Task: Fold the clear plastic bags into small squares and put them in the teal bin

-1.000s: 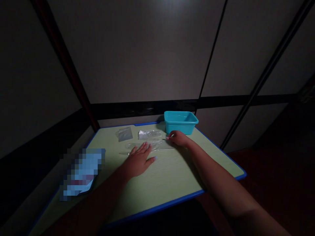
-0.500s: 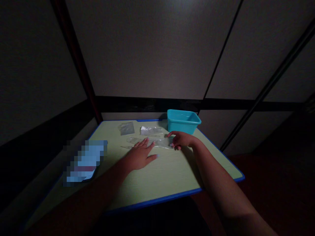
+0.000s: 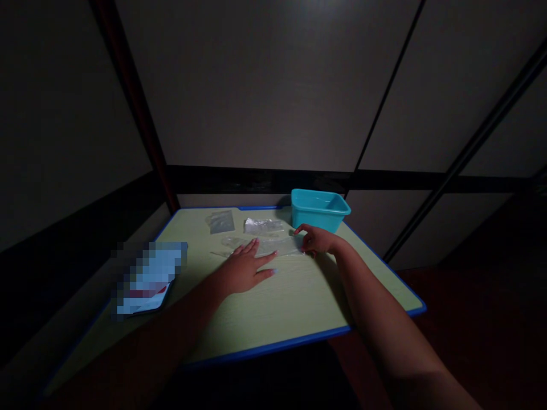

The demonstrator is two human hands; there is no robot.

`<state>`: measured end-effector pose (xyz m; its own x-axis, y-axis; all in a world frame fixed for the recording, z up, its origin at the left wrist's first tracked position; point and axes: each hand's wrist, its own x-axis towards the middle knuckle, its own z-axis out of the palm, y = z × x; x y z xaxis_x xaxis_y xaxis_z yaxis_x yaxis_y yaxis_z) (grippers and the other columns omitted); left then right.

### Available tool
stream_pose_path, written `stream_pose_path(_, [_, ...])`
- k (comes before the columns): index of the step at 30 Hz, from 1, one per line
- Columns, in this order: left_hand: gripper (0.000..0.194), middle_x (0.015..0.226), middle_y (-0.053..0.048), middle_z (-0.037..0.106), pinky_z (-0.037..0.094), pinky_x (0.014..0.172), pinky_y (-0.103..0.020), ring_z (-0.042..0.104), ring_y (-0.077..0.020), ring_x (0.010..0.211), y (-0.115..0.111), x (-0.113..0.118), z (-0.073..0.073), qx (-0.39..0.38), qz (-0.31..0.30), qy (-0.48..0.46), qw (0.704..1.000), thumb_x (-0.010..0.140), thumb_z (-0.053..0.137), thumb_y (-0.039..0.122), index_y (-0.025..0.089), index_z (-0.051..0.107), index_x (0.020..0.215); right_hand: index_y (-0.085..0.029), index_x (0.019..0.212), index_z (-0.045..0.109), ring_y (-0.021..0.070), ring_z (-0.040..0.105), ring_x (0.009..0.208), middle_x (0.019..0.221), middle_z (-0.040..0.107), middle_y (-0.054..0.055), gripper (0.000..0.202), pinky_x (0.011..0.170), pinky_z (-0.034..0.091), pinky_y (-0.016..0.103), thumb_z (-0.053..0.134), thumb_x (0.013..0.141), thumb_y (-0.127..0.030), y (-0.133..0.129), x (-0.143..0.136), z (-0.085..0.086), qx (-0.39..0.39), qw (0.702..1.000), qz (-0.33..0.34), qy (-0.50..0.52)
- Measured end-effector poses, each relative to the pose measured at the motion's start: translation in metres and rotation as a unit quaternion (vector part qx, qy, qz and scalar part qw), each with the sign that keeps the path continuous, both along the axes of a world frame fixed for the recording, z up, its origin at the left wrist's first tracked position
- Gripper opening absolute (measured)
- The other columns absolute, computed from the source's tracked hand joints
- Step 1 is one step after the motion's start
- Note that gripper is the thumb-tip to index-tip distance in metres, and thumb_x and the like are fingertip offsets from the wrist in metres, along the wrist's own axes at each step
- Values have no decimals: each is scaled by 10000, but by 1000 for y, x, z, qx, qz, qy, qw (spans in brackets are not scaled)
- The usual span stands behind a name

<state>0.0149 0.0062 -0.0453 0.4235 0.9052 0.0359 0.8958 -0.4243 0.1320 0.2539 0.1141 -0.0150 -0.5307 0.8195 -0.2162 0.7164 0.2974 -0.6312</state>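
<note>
We press our flat, open left hand [image 3: 245, 272] on the clear plastic bag [image 3: 273, 246], whose long axis runs sideways to our right hand [image 3: 317, 240], fingers pinching its far end

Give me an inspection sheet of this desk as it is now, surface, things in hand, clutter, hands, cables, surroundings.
Surface: pale green table with a blue edge, dimly lit.
Things in hand: clear plastic bag lying flat between both hands.
Clutter: two more clear bags, small bag and shiny bag, farther back; teal bin at the far right; blurred blue item at the left edge.
Hands: left hand flat on the bag's left end; right hand has its fingers at the right end, grip unclear.
Cables: nothing seen.
Surroundings: grey panel walls with dark frames.
</note>
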Motion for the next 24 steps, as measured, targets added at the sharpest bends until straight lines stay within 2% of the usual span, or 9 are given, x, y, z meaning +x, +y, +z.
stream_pose_path(2, [573,1478,-67,172,164,1040,-467,106,-287,1349,0,0,-1,4,1,-2,1000,862,259,615,342,301,1364,-171,1122,466,139,565,577,712,628,15,425,573,437,249,583,717,-121,-2,-4,3,105,992,-43,-51])
stream_pose_path(5, [570,1474,-64,194,174,1039,-460,115,-283,1348,0,0,-1,10,2,-5,1000,861,270,613,341,312,1360,-136,1048,538,203,575,849,962,619,117,270,743,427,300,489,833,-293,-11,-18,4,293,948,-118,-45])
stream_pose_path(7, [567,1471,-70,207,181,1037,-460,119,-288,1347,0,0,-2,13,1,-5,1000,859,271,614,340,331,1351,-126,1127,511,214,519,1025,1128,561,148,357,873,383,323,376,886,-351,-22,-31,1,353,932,-81,-7])
stream_pose_path(9, [572,1463,-87,225,178,1040,-464,127,-291,1345,0,0,-2,17,1,0,1000,857,277,614,317,366,1337,-142,1272,421,222,385,1209,1316,439,141,459,1005,262,391,297,907,-390,-36,-44,-4,348,937,5,-16])
stream_pose_path(10, [580,1458,-100,235,174,1043,-463,135,-289,1344,0,1,-3,20,2,4,1000,857,283,611,291,381,1331,-166,1339,348,228,286,1284,1403,339,119,497,1047,155,454,251,915,-406,-42,-49,-7,329,943,38,-34])
stream_pose_path(12, [600,1449,-129,246,170,1049,-463,146,-283,1343,0,1,-3,24,6,13,1000,859,289,602,230,406,1315,-210,1414,199,228,125,1349,1476,182,73,569,1048,-3,526,170,913,-476,-51,-58,-13,254,958,109,-81])
stream_pose_path(14, [635,1446,-157,232,171,1051,-467,151,-280,1343,0,2,-4,25,13,17,999,858,286,602,174,400,1313,-225,1432,105,221,47,1361,1489,104,45,608,1029,-71,553,86,901,-519,-56,-62,-17,199,964,138,-107])
stream_pose_path(19, [749,1445,-183,203,163,1061,-461,147,-266,1345,2,3,-7,26,29,28,999,845,267,628,97,290,1372,-204,1433,47,206,18,1363,1487,52,34,650,1019,-113,555,45,882,-548,-54,-61,-17,175,966,135,-136])
stream_pose_path(24, [736,1450,-174,191,157,1057,-473,139,-258,1348,3,2,-9,27,32,43,998,844,256,631,109,326,1358,-240,1432,38,210,-10,1363,1489,13,8,647,1026,-61,569,20,870,-560,-50,-57,-12,160,965,109,-175])
